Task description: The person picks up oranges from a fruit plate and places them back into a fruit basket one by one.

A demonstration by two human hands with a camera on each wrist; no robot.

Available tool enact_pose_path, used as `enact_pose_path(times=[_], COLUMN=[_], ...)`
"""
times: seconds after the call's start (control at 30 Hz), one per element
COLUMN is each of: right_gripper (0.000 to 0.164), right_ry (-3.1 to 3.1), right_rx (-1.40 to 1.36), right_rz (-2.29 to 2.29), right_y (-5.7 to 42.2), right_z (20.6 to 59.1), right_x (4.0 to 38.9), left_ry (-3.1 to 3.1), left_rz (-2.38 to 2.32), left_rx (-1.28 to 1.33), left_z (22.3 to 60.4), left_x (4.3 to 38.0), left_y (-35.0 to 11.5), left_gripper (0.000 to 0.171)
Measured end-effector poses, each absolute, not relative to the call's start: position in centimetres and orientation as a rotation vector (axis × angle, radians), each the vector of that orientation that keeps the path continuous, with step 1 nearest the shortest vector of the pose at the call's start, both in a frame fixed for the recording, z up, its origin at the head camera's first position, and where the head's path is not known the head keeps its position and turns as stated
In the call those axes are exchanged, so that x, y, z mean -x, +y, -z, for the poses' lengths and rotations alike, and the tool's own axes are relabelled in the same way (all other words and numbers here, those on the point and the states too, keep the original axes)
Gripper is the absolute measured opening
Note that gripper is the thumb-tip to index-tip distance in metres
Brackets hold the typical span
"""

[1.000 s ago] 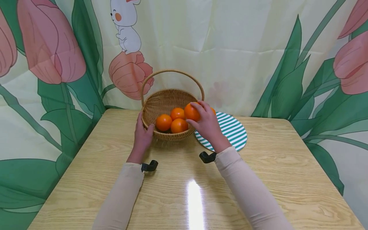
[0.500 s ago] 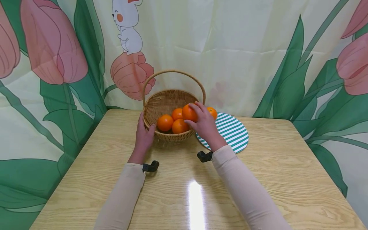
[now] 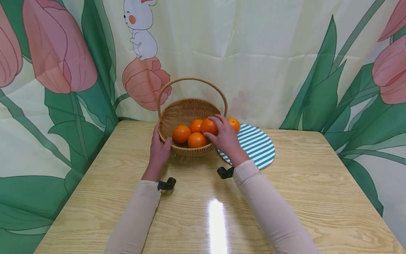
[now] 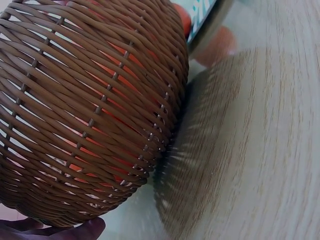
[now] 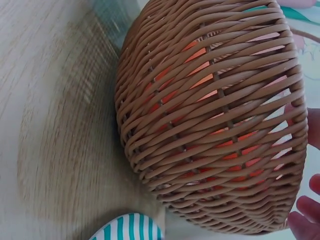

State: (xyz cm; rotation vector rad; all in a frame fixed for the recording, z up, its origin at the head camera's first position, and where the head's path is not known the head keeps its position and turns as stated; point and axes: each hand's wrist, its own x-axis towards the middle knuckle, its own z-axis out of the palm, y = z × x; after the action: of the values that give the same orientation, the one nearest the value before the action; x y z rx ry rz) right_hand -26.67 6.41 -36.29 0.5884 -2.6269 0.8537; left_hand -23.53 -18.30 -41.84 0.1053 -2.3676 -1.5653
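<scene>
A wicker basket (image 3: 187, 151) with a tall arched handle stands at the far side of the table. My left hand (image 3: 159, 150) grips its left rim, thumb towards the front. Inside the basket lie several oranges, among them a left orange (image 3: 181, 134) and a front orange (image 3: 197, 140). At the right rim, my right hand (image 3: 226, 137) holds another orange (image 3: 208, 126) against these. In the left wrist view the basket's woven side (image 4: 90, 95) hides most of the fruit. The right wrist view shows the weave (image 5: 215, 120) with fingertips (image 5: 307, 210) beyond the rim.
A round mat (image 3: 257, 148) with green and white stripes lies right of the basket, partly behind my right forearm. One more orange (image 3: 234, 125) rests at its far left part. A tulip-print curtain (image 3: 253, 70) hangs behind the wooden table (image 3: 304, 169).
My right hand has moved slightly left and lowered the orange into the basket among the others. My left hand keeps its grip on the rim.
</scene>
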Motion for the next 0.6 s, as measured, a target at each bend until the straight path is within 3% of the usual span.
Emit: enact_pose_path(times=[0.6], right_gripper=[0.031], right_ry=[-2.455], right_rx=[-0.555], right_rz=[-0.866], right_y=[9.8], right_z=[38.6], right_x=[27.3], left_ry=[-2.370], left_rz=[1.583], left_rx=[-0.117], left_z=[42.1], left_x=[23.8], left_y=[-18.4], left_gripper=[0.076])
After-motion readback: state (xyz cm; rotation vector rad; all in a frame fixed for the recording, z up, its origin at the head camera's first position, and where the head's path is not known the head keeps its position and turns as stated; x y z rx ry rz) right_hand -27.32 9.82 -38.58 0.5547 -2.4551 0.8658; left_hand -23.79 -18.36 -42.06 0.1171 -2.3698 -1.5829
